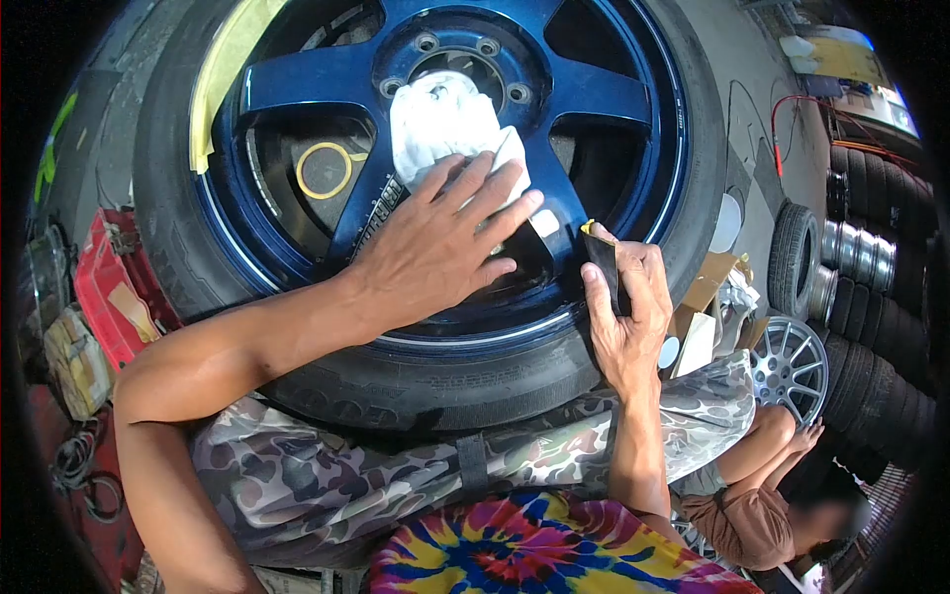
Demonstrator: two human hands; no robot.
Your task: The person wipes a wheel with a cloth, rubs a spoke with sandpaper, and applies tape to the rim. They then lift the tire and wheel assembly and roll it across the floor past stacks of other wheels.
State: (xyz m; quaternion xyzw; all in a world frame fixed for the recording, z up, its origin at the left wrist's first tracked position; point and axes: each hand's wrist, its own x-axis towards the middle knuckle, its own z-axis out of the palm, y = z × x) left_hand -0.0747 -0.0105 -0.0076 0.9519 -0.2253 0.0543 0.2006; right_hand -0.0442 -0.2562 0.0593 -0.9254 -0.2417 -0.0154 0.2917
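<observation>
A blue multi-spoke wheel (pixel 307 79) in a black tyre (pixel 435 391) lies flat in front of my knees. My left hand (pixel 435 243) is over the lower spokes, fingers spread, its fingertips at the lower edge of a crumpled white cloth (pixel 445 119) on the hub. Between the thumb and fingers of my right hand (pixel 633 307) is a thin dark folded piece (pixel 604 262) with a yellow tip, held at the right lower spoke. A small pale patch (pixel 544 223) shows on that spoke. Yellow masking tape (pixel 220 94) covers part of the rim at the upper left.
A roll of yellow tape (pixel 324 170) shows between two left spokes. A red toolbox (pixel 117 287) stands at the left. Stacked tyres (pixel 876 307), a silver wheel (pixel 789 366) and a cardboard box (pixel 705 287) are at the right. Another person (pixel 752 515) sits at the lower right.
</observation>
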